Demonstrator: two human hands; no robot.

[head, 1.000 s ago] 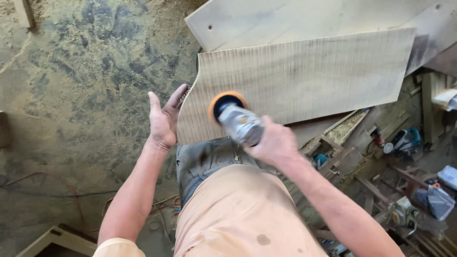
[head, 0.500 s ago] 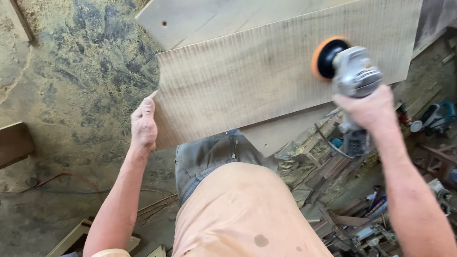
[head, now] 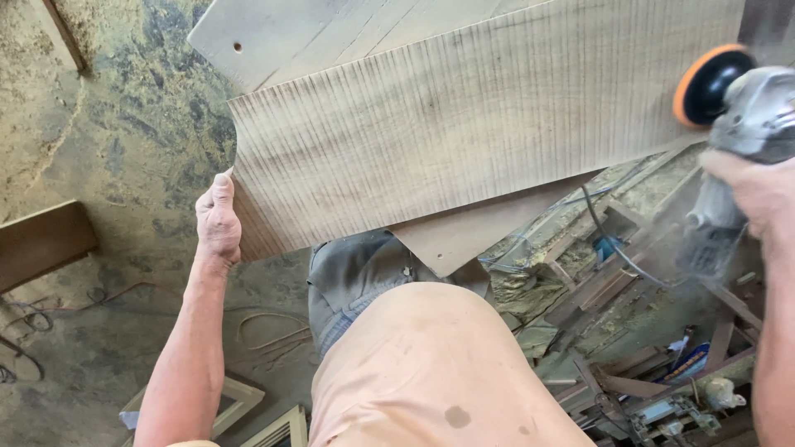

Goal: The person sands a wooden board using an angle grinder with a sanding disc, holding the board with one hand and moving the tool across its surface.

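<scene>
Left grip: the left hand (head: 219,220) is closed on the left end of the wooden board (head: 464,124), thumb on top at the edge, fingers hidden beneath.
Right grip: the right hand (head: 758,194) is wrapped around the grey body of the angle grinder (head: 733,136), at the right edge of the view and partly cut off.
Board: one pale plank with fine ripple stripes running across its width; darker, rougher tone along the left end and near edge; it lies slanted across the upper view, atop a second, plain pale panel (head: 273,37) with one small hole.
Grinder: one; its black disc with orange rim (head: 705,83) sits at the board's right end, contact unclear; haze around it.
Floor: the floor (head: 108,149) is covered in sawdust; cables lie lower left.
Scrap: wood offcuts and tools are piled lower right, too cluttered to count.
</scene>
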